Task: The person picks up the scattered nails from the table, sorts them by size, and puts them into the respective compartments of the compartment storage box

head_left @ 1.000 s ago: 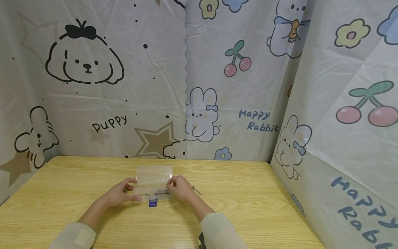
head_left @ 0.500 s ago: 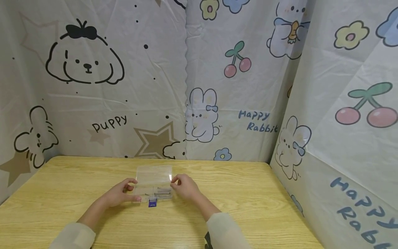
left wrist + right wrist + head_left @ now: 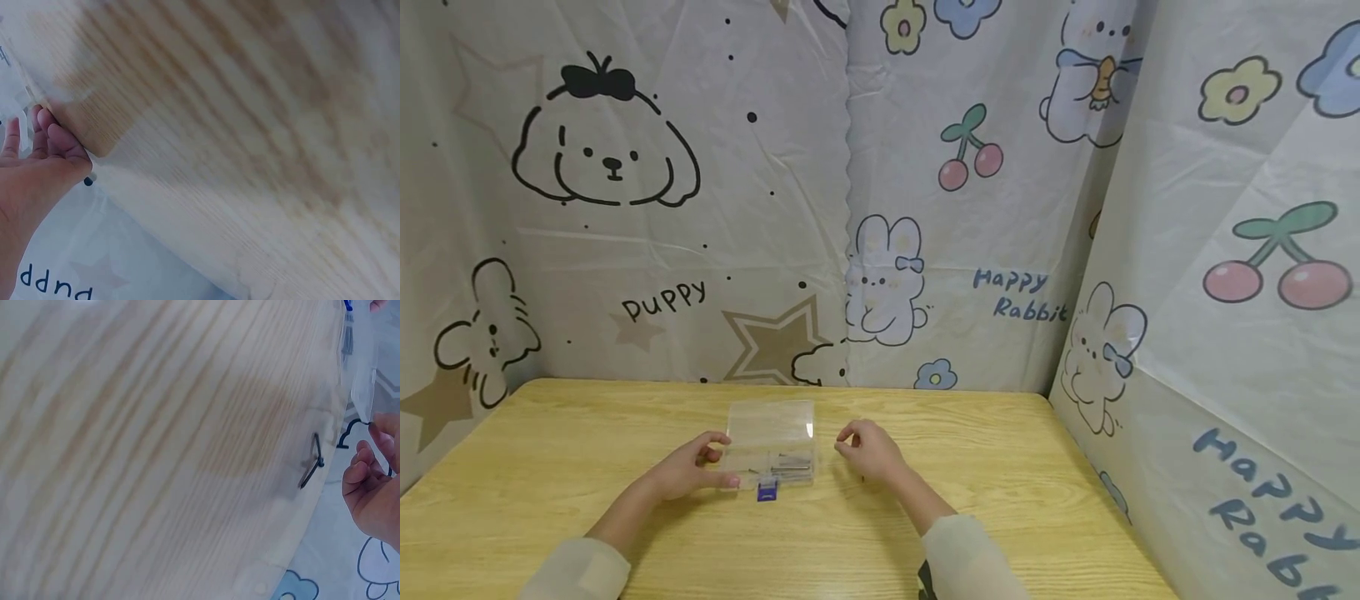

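A clear plastic box (image 3: 790, 477) stands on the table with its lid (image 3: 771, 421) raised at the back and a blue latch (image 3: 767, 490) at the front. Several thin grey nails (image 3: 790, 467) lie in its right compartments. My left hand (image 3: 688, 467) grips the box's left side, thumb at the front corner and fingers farther back. To the right of the box, my right hand (image 3: 872, 452) hovers with loosely bent fingers, no object visible in them. In the right wrist view, two dark nails (image 3: 310, 472) lie on the table near that hand, touching or crossing; the head view mostly hides them.
The wood-grained table (image 3: 625, 533) runs back to a printed curtain (image 3: 775, 208). Another curtain wall (image 3: 1217, 375) borders it on the right.
My right hand has moved right, away from over the box's right side, and now covers the nails on the table. The left hand has stayed at the box.
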Demonstrator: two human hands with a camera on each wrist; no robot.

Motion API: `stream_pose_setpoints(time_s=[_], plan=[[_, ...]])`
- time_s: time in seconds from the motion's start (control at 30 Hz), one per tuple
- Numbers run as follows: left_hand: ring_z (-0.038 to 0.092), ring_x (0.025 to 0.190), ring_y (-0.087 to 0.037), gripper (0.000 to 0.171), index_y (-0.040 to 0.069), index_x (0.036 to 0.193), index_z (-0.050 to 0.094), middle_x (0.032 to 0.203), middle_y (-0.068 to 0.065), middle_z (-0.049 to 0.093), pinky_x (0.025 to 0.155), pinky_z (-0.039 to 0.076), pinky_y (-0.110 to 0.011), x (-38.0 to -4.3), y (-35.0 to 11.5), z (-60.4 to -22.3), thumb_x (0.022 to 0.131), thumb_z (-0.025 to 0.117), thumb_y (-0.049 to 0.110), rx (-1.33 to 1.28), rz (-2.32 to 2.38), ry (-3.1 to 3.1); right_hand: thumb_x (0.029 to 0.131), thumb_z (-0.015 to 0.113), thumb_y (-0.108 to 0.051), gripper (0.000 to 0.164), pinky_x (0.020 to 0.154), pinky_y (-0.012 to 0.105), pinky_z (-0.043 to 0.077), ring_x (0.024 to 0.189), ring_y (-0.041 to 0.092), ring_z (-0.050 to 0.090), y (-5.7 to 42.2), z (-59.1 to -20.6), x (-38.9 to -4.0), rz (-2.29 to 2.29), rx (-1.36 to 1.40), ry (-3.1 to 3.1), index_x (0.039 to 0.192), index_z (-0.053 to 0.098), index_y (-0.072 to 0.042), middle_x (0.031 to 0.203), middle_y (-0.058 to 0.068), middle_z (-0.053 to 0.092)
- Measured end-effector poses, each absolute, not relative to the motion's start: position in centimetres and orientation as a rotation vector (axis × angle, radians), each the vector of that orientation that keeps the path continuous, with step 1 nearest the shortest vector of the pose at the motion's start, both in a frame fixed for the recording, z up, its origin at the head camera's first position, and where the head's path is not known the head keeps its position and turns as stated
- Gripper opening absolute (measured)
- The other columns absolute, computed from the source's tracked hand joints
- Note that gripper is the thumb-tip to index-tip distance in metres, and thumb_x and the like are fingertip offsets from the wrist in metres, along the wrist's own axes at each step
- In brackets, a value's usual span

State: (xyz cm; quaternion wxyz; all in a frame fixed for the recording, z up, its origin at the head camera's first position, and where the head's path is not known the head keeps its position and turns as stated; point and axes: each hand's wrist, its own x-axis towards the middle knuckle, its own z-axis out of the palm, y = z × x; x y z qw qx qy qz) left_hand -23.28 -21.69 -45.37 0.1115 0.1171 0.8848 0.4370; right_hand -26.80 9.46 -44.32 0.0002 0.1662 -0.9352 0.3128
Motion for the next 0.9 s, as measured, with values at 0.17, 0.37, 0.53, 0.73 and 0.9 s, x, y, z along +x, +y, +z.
stream_pose_setpoints(time_s=[0.17, 0.37, 0.53, 0.73, 0.9], plan=[[0.045, 0.117, -0.042, 0.078, 0.0, 0.135, 0.036, 0.124, -0.027, 0.047, 0.091, 0.043, -0.052, -23.2, -21.7, -45.3, 0.078, 0.075, 0.036, 0.347, 1.282, 2.596, 0.092, 0.059, -0.024, 0.015, 0.055, 0.024, 0.036, 0.065, 0.011, 0.043, 10.9, -44.5, -26.6, 0.987, 0.5, -2.934, 0.097, 0.065, -0.012, 0.079, -0.001, 0.049], [0.046, 0.116, -0.041, 0.078, 0.0, 0.135, 0.037, 0.123, -0.026, 0.047, 0.092, 0.042, -0.053, -23.3, -21.7, -45.5, 0.078, 0.075, 0.037, 0.35, 1.271, 2.609, 0.09, 0.061, -0.022, 0.013, 0.056, 0.024, 0.034, 0.064, 0.011, 0.042, 12.6, -45.0, -26.4, 0.96, 0.483, -2.909, 0.093, 0.065, -0.01, 0.076, 0.0, 0.048], [0.047, 0.113, -0.038, 0.079, 0.001, 0.135, 0.037, 0.122, -0.025, 0.048, 0.091, 0.043, -0.051, -23.2, -21.7, -45.5, 0.077, 0.076, 0.037, 0.335, 1.271, 2.612, 0.089, 0.063, -0.023, 0.013, 0.056, 0.024, 0.034, 0.064, 0.011, 0.042, 14.2, -45.9, -26.5, 0.943, 0.447, -2.914, 0.092, 0.065, -0.011, 0.076, 0.0, 0.048], [0.049, 0.109, -0.034, 0.08, 0.0, 0.135, 0.038, 0.119, -0.023, 0.049, 0.088, 0.045, -0.048, -23.2, -21.6, -45.4, 0.076, 0.076, 0.037, 0.323, 1.26, 2.63, 0.088, 0.063, -0.021, 0.012, 0.056, 0.025, 0.034, 0.064, 0.013, 0.042, 15.3, -46.2, -26.1, 0.976, 0.435, -2.928, 0.089, 0.065, -0.009, 0.076, 0.002, 0.048], [0.05, 0.107, -0.033, 0.08, -0.001, 0.136, 0.038, 0.118, -0.022, 0.05, 0.088, 0.045, -0.048, -23.2, -21.5, -45.3, 0.076, 0.076, 0.038, 0.327, 1.243, 2.646, 0.088, 0.064, -0.019, 0.011, 0.057, 0.025, 0.035, 0.064, 0.012, 0.042, 15.7, -46.1, -25.4, 0.969, 0.493, -2.912, 0.086, 0.065, -0.008, 0.073, 0.0, 0.048]])
